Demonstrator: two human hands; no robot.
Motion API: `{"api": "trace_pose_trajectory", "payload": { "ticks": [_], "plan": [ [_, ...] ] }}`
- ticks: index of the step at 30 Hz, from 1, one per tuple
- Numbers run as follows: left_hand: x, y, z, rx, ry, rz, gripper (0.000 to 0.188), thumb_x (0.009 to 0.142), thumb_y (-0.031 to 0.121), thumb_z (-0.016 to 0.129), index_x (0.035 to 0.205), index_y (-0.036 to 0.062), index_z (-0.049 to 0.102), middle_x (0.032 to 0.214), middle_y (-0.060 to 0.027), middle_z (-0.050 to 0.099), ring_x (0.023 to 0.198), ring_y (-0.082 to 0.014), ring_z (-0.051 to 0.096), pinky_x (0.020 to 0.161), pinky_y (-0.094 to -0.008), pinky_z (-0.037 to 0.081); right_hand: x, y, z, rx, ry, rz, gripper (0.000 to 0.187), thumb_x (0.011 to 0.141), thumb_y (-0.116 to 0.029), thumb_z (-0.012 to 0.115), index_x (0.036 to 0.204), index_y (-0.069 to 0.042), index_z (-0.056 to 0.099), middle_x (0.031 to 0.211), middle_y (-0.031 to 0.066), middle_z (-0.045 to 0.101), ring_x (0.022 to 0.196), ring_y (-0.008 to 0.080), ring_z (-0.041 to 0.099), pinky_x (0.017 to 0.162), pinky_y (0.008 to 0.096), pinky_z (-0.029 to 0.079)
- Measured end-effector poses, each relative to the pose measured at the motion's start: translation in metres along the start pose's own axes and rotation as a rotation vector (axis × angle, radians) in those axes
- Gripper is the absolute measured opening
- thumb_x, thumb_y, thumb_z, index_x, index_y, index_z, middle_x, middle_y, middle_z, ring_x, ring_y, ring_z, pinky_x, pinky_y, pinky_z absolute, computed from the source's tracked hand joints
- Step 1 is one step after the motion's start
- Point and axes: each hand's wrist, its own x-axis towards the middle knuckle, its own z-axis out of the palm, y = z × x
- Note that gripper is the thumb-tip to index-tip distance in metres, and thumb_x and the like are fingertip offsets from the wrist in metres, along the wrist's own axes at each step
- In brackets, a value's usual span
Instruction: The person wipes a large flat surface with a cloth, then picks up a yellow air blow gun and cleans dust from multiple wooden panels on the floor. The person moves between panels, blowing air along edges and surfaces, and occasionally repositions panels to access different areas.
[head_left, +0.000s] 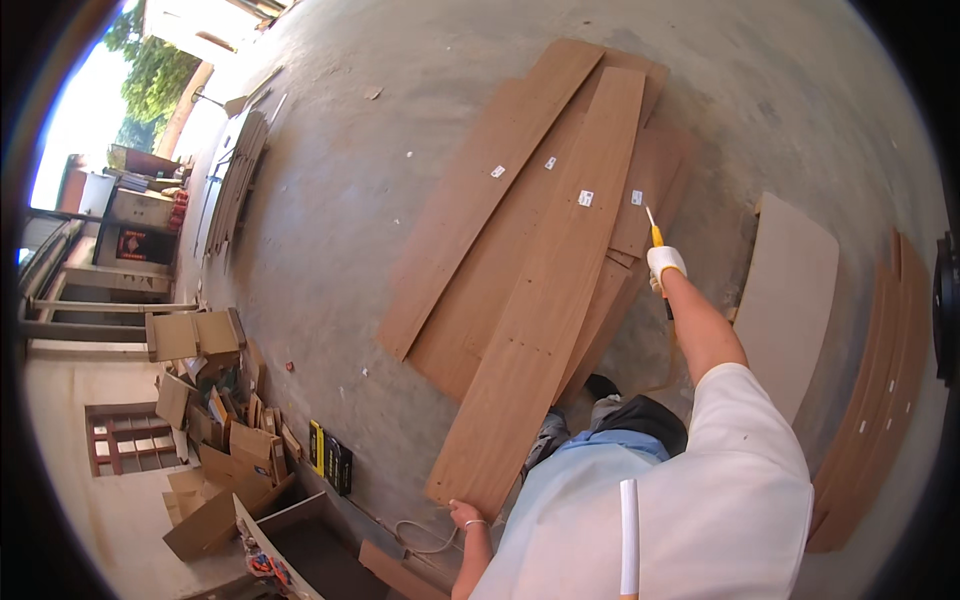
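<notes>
My left hand (465,513), bare with a band at the wrist, grips the near end of a long brown wooden board (530,330). That board lies slantwise across other brown boards (510,170) stacked on the floor, several with small white labels. To the right of the stack, my right hand (663,266) wears a white glove. Its fingers are wrapped round a yellow-handled screwdriver (657,236), whose pale shaft points away from me, towards a white label on a board. The glove hides the middle of the handle; a dark end shows below it.
Right of me lie a pale panel (790,290) and more brown boards (875,390). Cardboard boxes (235,450) pile up by the left wall, near a yellow and black box (330,457). Further off, a stack of panels (235,185) stands on the grey concrete floor.
</notes>
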Motion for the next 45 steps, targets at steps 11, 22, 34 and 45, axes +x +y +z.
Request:
{"api": "trace_pose_trajectory", "payload": {
  "ticks": [11,22,34,45],
  "plan": [
    [-0.057,-0.045,0.016,-0.02,-0.005,-0.071,0.071,0.091,0.051,0.042,0.106,-0.0151,0.063,0.11,-0.0366,0.061,0.108,-0.0486,0.057,0.093,-0.0485,0.043,0.0,0.036,0.053,-0.063,-0.042,0.064,0.02,0.086,-0.02,0.052,0.096,-0.003,0.057,0.059,0.0106,0.051,0.038,0.0237,0.048,0.037,0.0386,0.036],
    [-0.114,-0.077,-0.001,-0.048,0.089,-0.106,0.065,0.094,0.049,0.048,0.102,-0.0139,0.063,0.102,-0.0364,0.063,0.102,-0.0484,0.06,0.09,-0.0489,0.045,-0.016,0.061,0.119,0.172,0.025,-0.143,0.027,0.085,-0.019,0.056,0.111,-0.014,0.056,0.065,0.0072,0.054,0.043,0.0221,0.051,0.037,0.0399,0.04],
    [-0.118,-0.049,-0.001,0.01,0.225,0.016,0.056,0.099,0.046,0.043,0.086,-0.0052,0.06,0.09,-0.0331,0.063,0.088,-0.0514,0.059,0.076,-0.0549,0.045,0.072,0.102,0.114,0.252,-0.155,-0.188,0.024,0.088,-0.018,0.057,0.11,-0.01,0.058,0.084,0.0071,0.061,0.07,0.0275,0.062,0.052,0.0464,0.049],
    [-0.119,-0.16,-0.192,0.012,0.542,0.062,0.057,0.102,0.044,0.04,0.09,-0.0065,0.064,0.088,-0.0294,0.066,0.081,-0.0483,0.061,0.069,-0.053,0.046,0.045,0.11,0.119,0.52,-0.316,-0.143,0.028,0.089,-0.02,0.065,0.114,-0.009,0.06,0.096,0.0062,0.063,0.088,0.0241,0.062,0.076,0.0422,0.051]
  ]
}}
